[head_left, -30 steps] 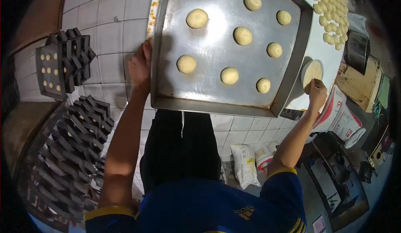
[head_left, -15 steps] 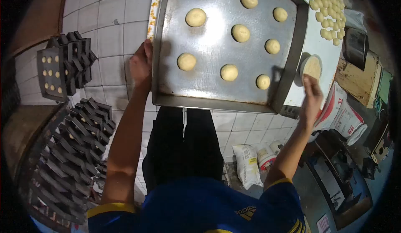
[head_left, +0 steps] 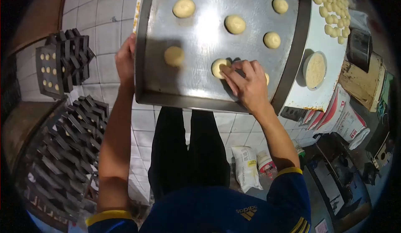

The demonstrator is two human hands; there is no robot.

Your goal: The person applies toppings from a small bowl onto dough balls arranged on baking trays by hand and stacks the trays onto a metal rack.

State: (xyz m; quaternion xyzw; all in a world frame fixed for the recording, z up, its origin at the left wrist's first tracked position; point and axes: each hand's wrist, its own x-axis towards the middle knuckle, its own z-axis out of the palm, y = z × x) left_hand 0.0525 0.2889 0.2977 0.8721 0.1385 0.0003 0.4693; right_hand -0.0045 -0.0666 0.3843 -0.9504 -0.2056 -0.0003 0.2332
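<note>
A large metal baking tray with several round dough balls spaced out on it sits tilted in front of me. My left hand is closed on the tray's left edge, its fingertips partly hidden. Over the front of the tray, my right hand has its fingers pinched together at the top of the front middle dough ball. Whatever is in the pinch is too small to make out. That hand partly covers the front right dough ball. A bowl of pale, crumbly grains stands right of the tray.
Many small dough pieces lie on the white table at the upper right. Stacked dark trays stand on the left, with more below. Printed sacks and a white bag are on the floor.
My right hand has moved left from the bowl to the front middle dough ball. The tray and my left hand have shifted slightly left in view.
</note>
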